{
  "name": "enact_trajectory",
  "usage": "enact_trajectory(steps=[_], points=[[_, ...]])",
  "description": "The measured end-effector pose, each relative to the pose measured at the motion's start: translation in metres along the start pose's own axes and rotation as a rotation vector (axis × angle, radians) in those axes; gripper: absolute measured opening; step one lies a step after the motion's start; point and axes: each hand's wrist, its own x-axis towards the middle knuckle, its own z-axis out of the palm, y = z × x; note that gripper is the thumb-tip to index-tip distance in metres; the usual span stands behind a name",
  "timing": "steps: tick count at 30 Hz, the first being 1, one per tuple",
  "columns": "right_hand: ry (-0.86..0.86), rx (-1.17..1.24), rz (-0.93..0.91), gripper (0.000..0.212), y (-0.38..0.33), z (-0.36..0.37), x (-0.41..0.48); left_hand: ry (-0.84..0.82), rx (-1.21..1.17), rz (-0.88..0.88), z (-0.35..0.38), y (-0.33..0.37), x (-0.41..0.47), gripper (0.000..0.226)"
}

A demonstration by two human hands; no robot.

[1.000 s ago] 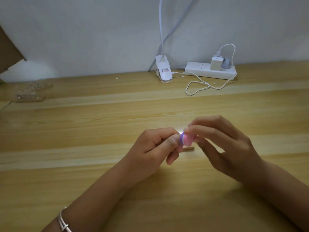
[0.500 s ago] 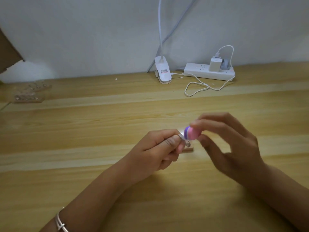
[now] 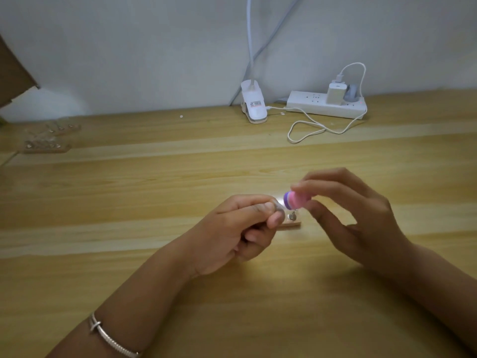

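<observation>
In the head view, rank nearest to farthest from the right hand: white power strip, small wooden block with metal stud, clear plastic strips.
1. Small wooden block with metal stud, on the table just left of the right hand.
2. White power strip, at the back wall.
3. Clear plastic strips, far left.

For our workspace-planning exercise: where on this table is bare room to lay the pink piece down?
Free: the table band between the clear packets and the left hand; the near strip between the forearms. Crowded: the wooden block beside the right hand, and around the cable and power strip.
</observation>
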Motion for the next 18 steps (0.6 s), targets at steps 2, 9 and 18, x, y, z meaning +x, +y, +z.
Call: enact_trajectory(steps=[2,9,18], points=[[0.037,0.039,0.007,0.024,-0.003,0.002,0.000,0.018,-0.023,-0.005,0.000,0.000,0.000,0.027],[-0.018,0.002,-0.008,0.029,0.000,0.003,-0.001,0.036,-0.058,-0.029,-0.001,0.001,0.001,0.028],[-0.049,-0.056,-0.005,0.023,0.003,0.002,-0.001,0.004,-0.093,-0.066,-0.003,0.003,0.000,0.027]])
